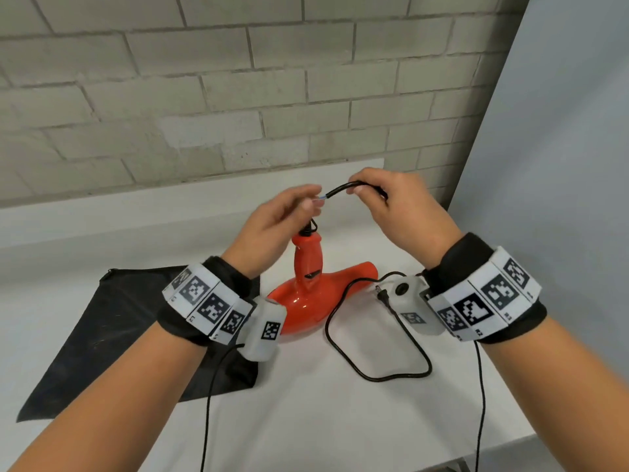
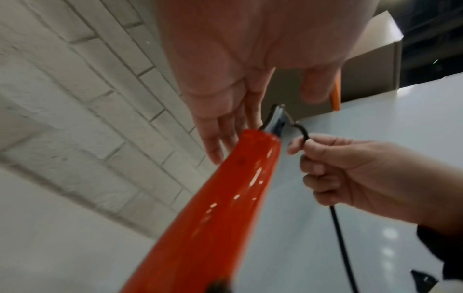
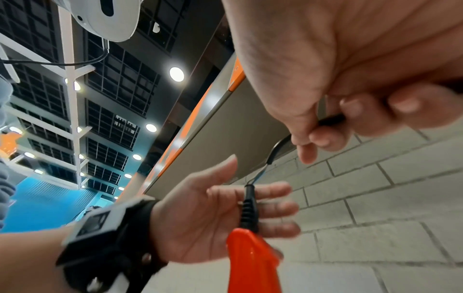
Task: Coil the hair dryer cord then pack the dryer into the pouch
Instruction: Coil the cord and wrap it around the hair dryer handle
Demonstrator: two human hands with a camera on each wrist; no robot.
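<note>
The red hair dryer (image 1: 306,301) lies with its body on the white table (image 1: 306,420) and its handle (image 1: 308,257) pointing up. My left hand (image 1: 299,206) hovers at the handle's top, fingers straight and relaxed behind the black strain relief (image 3: 249,210), holding nothing. My right hand (image 1: 374,195) grips the black cord (image 1: 340,190) just past the handle's end, where thin inner wires show. From there the cord drops to a loose loop (image 1: 374,374) on the table, ending at the plug (image 1: 381,294). The black pouch (image 1: 102,335) lies flat at the left.
A pale brick wall (image 1: 238,97) runs close behind the table, and a grey panel (image 1: 561,165) stands at the right. The table's right edge (image 1: 531,434) is near my right forearm. Thin black cables hang from both wrist cameras.
</note>
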